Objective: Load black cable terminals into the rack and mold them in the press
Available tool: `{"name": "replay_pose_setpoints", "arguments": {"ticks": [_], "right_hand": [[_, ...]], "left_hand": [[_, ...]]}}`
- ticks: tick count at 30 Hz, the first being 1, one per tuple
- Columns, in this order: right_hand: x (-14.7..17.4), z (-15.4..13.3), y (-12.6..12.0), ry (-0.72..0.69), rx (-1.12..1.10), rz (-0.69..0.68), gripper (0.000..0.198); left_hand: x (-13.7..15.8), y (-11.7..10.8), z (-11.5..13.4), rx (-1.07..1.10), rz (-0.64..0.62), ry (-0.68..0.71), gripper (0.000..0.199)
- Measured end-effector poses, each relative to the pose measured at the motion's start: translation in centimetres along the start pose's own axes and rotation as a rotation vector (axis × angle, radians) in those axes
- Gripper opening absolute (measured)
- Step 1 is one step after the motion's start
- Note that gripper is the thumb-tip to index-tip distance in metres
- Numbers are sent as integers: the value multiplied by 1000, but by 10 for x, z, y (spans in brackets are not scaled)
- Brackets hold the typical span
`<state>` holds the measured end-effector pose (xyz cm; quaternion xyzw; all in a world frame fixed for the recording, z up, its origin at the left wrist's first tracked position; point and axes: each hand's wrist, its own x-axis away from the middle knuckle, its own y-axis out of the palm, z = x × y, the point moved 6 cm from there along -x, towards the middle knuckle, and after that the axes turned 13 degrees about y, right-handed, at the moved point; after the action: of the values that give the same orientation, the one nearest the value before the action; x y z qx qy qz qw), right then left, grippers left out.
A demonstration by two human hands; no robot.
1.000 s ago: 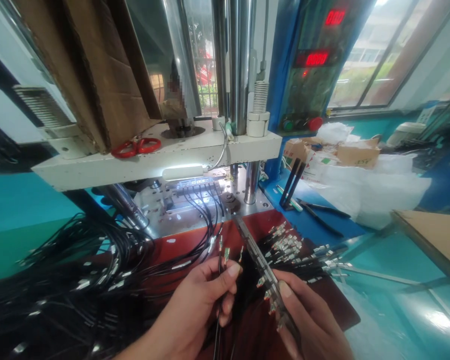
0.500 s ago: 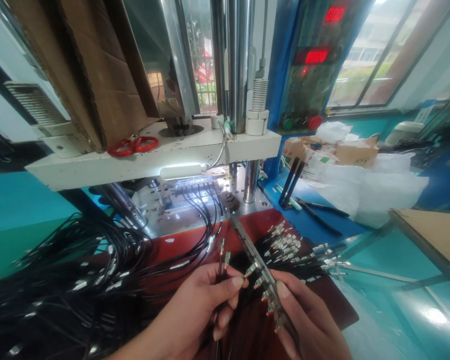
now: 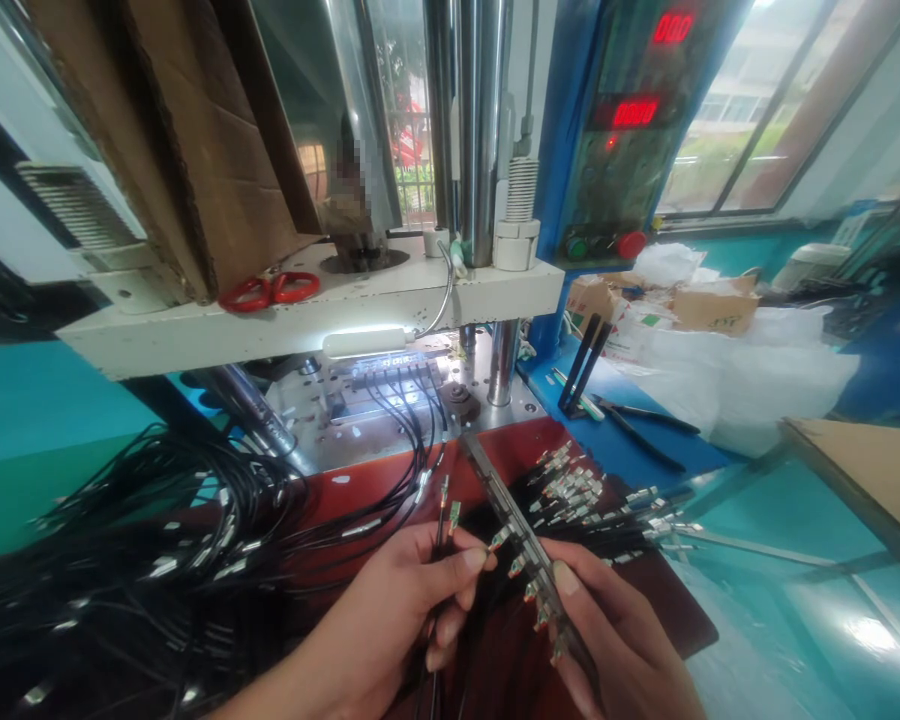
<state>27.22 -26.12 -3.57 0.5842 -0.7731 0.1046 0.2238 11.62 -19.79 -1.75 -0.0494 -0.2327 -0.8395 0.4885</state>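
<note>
My left hand [image 3: 427,590] is closed on several thin black cables [image 3: 440,535] whose ends carry small metal terminals [image 3: 455,514]. Between its thumb and forefinger, one terminal [image 3: 499,540] meets the edge of a dark metal bar [image 3: 511,510]. Along the bar's near half, several more terminals [image 3: 531,590] sit in a row with orange wire ends. My right hand [image 3: 607,610] grips the bar's lower part from the right, thumb on top. The bar slants from the red-brown board [image 3: 521,455] down toward me. Fingers hide its near end.
A press [image 3: 307,325] stands ahead, cables running from its lit lower plate. Black cables [image 3: 120,580] heap at left; terminal-ended cables [image 3: 577,485] lie right of the bar. Red-handled scissors [image 3: 270,291], pliers [image 3: 645,430], a control panel [image 3: 622,130] and white bags [image 3: 780,370] surround the work.
Both hands, the bar and the cables hold almost the same positions. Only a slight shift of the camera view shows.
</note>
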Motion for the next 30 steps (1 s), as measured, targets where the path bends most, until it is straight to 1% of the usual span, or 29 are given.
{"name": "replay_pose_setpoints", "arguments": {"ticks": [3, 9, 14, 18, 21, 24, 30], "right_hand": [[0, 1, 0, 12, -4, -1, 38], [1, 3, 4, 34, -35, -15, 48], [1, 3, 3, 22, -13, 9, 44], [2, -3, -1, -56, 31, 45, 38], [2, -5, -2, -97, 84, 25, 36], [3, -4, -4, -102, 97, 6, 36], [4, -4, -3, -78, 77, 3, 37]], "left_hand": [[0, -1, 1, 6, 4, 5, 14], [0, 0, 0, 10, 3, -26, 12], [-1, -1, -1, 23, 1, -38, 13], [-1, 0, 0, 22, 0, -35, 13], [0, 0, 1, 19, 4, -25, 12], [0, 0, 2, 4, 11, -28, 9], [1, -3, 0, 3, 16, -38, 10]]}}
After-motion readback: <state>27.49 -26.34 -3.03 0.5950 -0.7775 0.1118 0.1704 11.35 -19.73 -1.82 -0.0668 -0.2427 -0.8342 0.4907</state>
